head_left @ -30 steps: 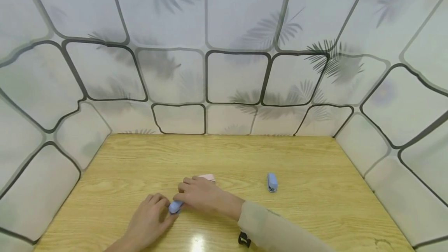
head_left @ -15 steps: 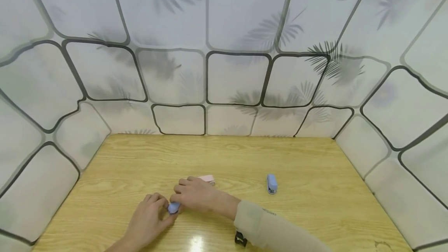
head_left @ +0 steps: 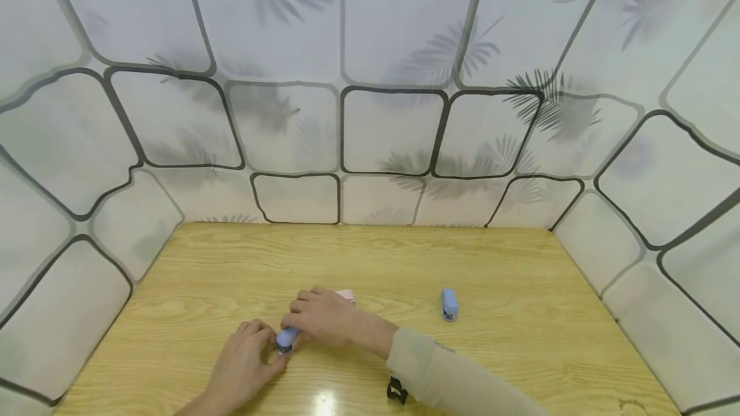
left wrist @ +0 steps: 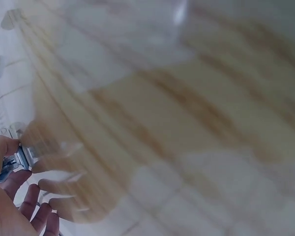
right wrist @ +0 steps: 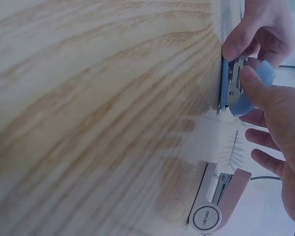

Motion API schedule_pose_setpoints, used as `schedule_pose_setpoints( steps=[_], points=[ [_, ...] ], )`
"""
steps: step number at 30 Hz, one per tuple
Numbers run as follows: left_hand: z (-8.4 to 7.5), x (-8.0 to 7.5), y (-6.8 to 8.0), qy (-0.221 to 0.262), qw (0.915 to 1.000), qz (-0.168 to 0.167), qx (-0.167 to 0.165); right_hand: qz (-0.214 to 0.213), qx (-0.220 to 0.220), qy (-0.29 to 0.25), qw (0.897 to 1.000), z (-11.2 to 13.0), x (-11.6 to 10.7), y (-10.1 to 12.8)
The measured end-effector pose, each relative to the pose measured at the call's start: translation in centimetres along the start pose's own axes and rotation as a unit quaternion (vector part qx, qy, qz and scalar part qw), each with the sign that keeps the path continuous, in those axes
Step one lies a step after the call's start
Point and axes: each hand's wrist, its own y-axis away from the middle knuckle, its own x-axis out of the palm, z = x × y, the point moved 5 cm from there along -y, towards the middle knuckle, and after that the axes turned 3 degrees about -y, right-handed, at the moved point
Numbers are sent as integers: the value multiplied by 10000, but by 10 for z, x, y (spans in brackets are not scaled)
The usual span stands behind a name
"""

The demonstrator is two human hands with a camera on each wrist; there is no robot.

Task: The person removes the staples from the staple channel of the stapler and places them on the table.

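Both hands hold a small blue stapler (head_left: 287, 337) low over the wooden table, left of centre in the head view. My left hand (head_left: 244, 355) pinches its near end between thumb and fingertips. From the other side my right hand (head_left: 328, 321) grips the body. The right wrist view shows the stapler (right wrist: 242, 104) with its blue top lifted away from the base and the metal magazine (right wrist: 233, 86) exposed; the right thumb lies against the metal part. In the left wrist view, only a shiny end of the stapler (left wrist: 23, 156) shows between the fingers.
A pink stapler (right wrist: 231, 196) lies just beyond the right hand, mostly hidden by it in the head view. Another blue stapler (head_left: 449, 304) lies to the right on the table (head_left: 520, 339). Patterned cloth walls (head_left: 387, 127) enclose the back and sides.
The hands stay nearly in place, the right one shifting slightly left from a second ago. The stapler has tilted a little, and more of its metal near end shows now.
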Motion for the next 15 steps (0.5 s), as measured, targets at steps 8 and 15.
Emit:
schedule_pose_setpoints(
  steps=[8,15],
  points=[
    [5,-2,0,20,10000,-77,-52,149,156,-115,9997,-6,-1,-4],
    [8,-5,1,-49,9999,-77,-131,61,284,-51,9996,-12,-6,-7]
  ],
)
